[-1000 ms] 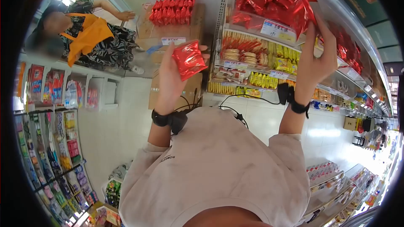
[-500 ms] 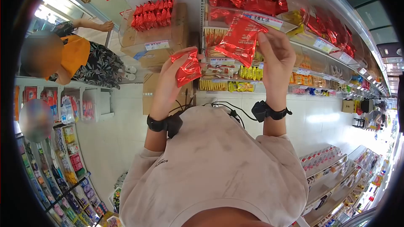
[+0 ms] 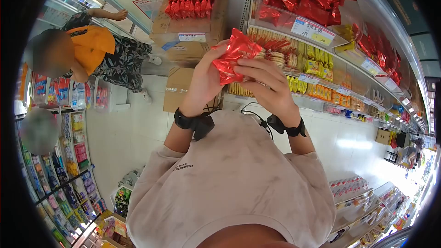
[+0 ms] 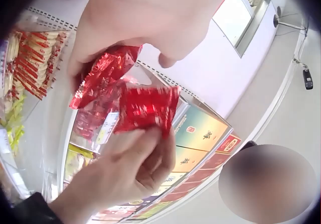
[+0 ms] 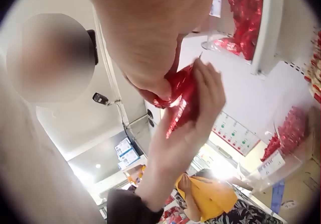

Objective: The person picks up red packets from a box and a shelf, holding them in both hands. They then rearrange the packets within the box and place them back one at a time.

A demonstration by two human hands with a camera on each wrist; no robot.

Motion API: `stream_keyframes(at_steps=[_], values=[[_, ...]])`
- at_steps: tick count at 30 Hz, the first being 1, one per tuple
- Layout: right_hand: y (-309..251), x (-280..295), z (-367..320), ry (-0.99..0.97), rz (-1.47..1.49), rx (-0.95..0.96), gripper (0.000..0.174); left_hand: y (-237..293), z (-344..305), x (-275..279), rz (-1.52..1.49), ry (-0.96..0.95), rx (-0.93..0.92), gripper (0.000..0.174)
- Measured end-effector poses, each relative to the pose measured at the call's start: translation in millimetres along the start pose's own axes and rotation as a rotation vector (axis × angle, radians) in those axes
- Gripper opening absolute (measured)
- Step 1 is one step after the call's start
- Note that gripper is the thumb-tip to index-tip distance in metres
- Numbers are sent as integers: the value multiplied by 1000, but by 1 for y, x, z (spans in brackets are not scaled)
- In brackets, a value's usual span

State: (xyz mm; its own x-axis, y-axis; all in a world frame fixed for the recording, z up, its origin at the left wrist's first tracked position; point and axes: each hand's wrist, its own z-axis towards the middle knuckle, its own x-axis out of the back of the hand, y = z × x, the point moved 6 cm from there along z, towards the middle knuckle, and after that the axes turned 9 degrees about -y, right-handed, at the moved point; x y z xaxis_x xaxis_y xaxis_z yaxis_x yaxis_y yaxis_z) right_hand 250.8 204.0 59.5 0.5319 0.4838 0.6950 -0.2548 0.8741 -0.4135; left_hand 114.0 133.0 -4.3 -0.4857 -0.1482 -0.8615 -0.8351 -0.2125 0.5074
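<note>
In the head view my left hand (image 3: 204,82) and right hand (image 3: 271,89) are close together in front of the chest. The left wrist view shows two shiny red foil snack packets. One red packet (image 4: 106,76) lies in the grip of my left hand (image 4: 140,18). The second packet (image 4: 149,108) is pinched at its lower edge by my right hand (image 4: 128,169). From the head the two overlap as one patch of red foil (image 3: 232,57) between the hands. The right wrist view has my right hand (image 5: 150,38) over the red foil, partly hiding it.
A clear bin of loose red packets (image 3: 301,0) tops the shelf unit at right, with biscuits and yellow packs (image 3: 317,62) on lower tiers. Ahead, a bin of red packets (image 3: 190,4) stands on cardboard boxes (image 3: 179,89). A person in an orange apron (image 3: 92,46) stands at left.
My right hand was at the upper red bin, then came away with a red packet and moved left toward the chest. Now that packet is beside the one in my left hand.
</note>
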Motion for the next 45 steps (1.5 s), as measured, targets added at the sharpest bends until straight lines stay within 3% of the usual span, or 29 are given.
stream_keyframes(at_steps=[1,4,7,10,13,19,20,23,25,28,31,35,40,43,45], values=[[5,0,-3,3,24,-55,38,2,-1,-1,33,-5,-7,41],[11,-3,-6,4,58,25,33,6,-2,-3,93,3,-12,45],[9,-5,-5,63,197,-59,42,6,-4,0,117,52,-46,49],[6,9,8,217,118,-354,56,0,-2,1,184,1,-68,56],[11,1,8,57,49,-232,66,-2,1,2,281,-27,-51,53],[6,30,25,-29,186,-102,53,7,-2,-16,493,-6,10,51],[10,49,28,53,179,-225,42,9,1,-18,568,-29,-41,49],[22,121,41,327,-172,-253,28,11,3,-13,579,-49,-68,47],[52,153,42,424,-392,-266,28,11,3,-11,565,-44,-80,47],[107,177,43,388,-641,-465,32,11,2,-9,557,-45,-82,49],[137,178,45,302,-754,-430,36,12,2,-9,581,-46,-87,51],[168,174,42,178,-677,-511,39,17,3,-14,616,-53,-107,48],[147,181,44,259,-736,-689,33,19,4,-10,607,10,-114,40],[115,182,34,371,-694,-440,27,24,6,-9,603,38,-146,35],[90,170,25,428,-480,-491,27,25,8,-4,577,57,-166,32]])
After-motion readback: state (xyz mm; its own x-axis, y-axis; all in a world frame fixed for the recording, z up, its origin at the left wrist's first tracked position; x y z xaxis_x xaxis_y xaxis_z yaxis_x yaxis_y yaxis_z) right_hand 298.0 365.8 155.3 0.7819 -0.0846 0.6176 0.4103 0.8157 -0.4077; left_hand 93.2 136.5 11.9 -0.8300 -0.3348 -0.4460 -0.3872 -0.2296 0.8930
